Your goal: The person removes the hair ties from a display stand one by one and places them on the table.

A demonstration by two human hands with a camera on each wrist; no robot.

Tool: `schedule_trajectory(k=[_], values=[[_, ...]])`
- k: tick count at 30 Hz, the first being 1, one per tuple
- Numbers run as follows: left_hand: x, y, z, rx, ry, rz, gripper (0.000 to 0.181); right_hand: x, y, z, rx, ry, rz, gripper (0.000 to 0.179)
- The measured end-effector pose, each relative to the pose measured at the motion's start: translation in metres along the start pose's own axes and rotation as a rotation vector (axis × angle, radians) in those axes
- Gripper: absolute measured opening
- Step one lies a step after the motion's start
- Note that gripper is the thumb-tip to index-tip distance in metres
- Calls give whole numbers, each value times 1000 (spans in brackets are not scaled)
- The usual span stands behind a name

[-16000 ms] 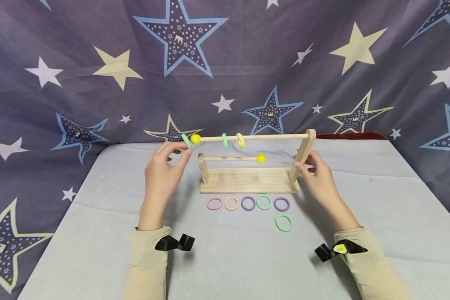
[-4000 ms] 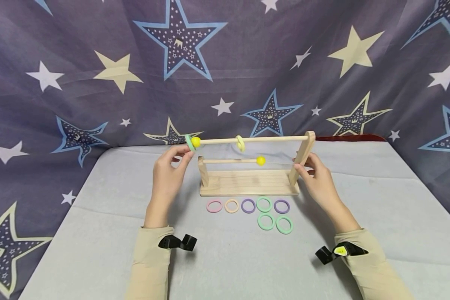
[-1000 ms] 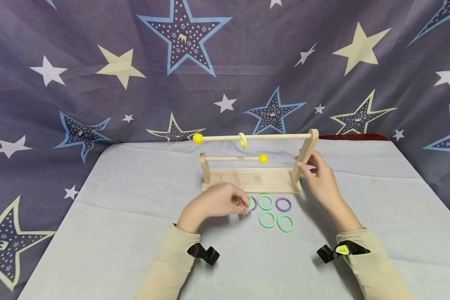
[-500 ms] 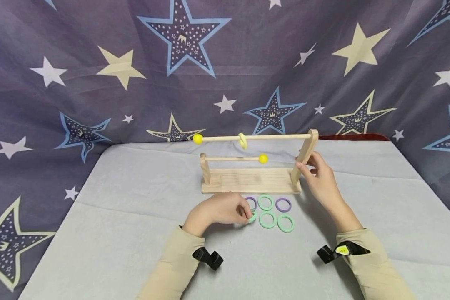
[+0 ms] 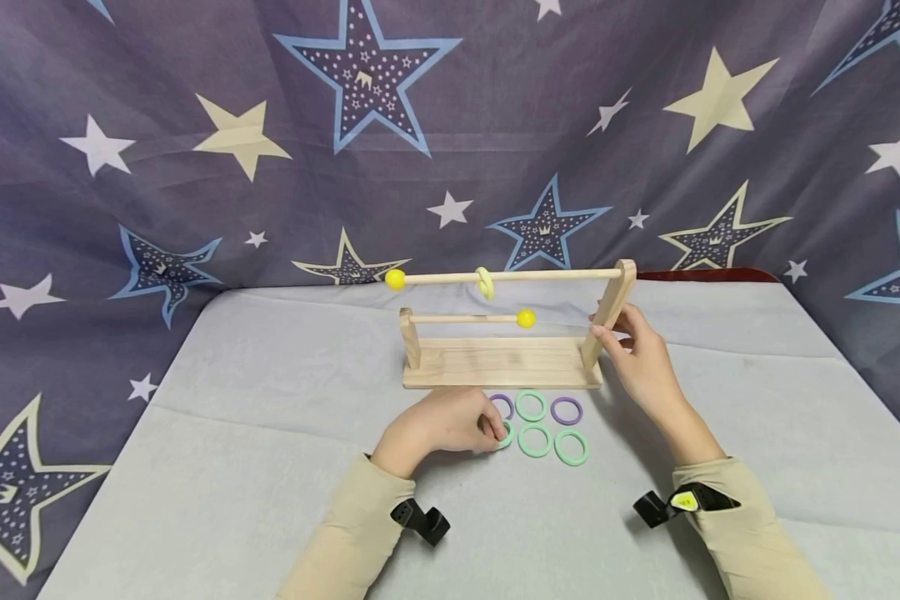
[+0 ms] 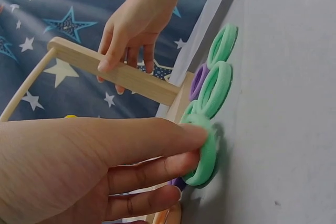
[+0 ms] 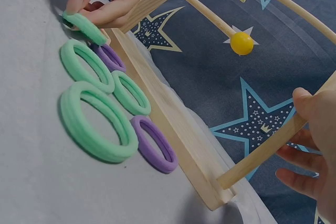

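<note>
My left hand (image 5: 450, 421) pinches a green hair tie (image 7: 89, 29) at the table surface, left of the other green ties; in the left wrist view, thumb and fingers lie over this tie (image 6: 208, 153). My right hand (image 5: 641, 358) grips the tall right upright (image 5: 612, 310) of a wooden stand, thumb in front. One yellow hair tie (image 5: 484, 283) hangs on the stand's long upper rod (image 5: 547, 274). The shorter lower rod (image 5: 461, 318) bears no tie. Both rods end in yellow balls.
Before the stand's base (image 5: 506, 362) lie further green hair ties (image 5: 572, 447) and two purple ones, one purple tie (image 5: 567, 410) at the right. An orange tie (image 6: 172, 214) shows below the left hand in the left wrist view. A star-patterned curtain (image 5: 450, 108) hangs behind the table.
The two green ties formerly at the upper rod are off it; one lies in the front row. My left hand has carried the other down to the table. The right hand keeps its grip.
</note>
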State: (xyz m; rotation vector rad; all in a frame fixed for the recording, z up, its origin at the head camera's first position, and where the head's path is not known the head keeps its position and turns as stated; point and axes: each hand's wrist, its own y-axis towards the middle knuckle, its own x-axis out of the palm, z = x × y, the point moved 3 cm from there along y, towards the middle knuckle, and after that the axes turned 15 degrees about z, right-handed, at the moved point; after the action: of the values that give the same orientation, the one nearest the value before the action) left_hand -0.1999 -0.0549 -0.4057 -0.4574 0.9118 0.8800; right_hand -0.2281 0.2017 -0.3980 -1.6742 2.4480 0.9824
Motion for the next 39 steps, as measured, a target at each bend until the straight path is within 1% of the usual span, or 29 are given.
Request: schedule_trajectory(k=[7,11,16,23,26,30,34,37,39], values=[[0,1,0,-20,0,0,4,1,1,3,0,-9,2,37],[-2,1,1,-12,6,36,5,1,0,3,-5,-7,1,37],[-5,3,0,20,4,132,11,1,-1,2,-6,-2,-1,36],[-13,7,4,112,39,274,15,1,0,2,-3,-7,2,36],[-16,8,6,137,49,344,16,1,0,3,-3,-10,4,37],[-21,7,10,155,66,425,17,1,0,3,-4,-11,3,37],[-24,6,12,173,72,479,19,1,0,4,-5,-10,3,37],[-25,6,13,173,77,528,18,1,0,5,-7,-15,3,37],[-26,7,13,170,85,575,18,1,1,5,-9,-22,3,37]])
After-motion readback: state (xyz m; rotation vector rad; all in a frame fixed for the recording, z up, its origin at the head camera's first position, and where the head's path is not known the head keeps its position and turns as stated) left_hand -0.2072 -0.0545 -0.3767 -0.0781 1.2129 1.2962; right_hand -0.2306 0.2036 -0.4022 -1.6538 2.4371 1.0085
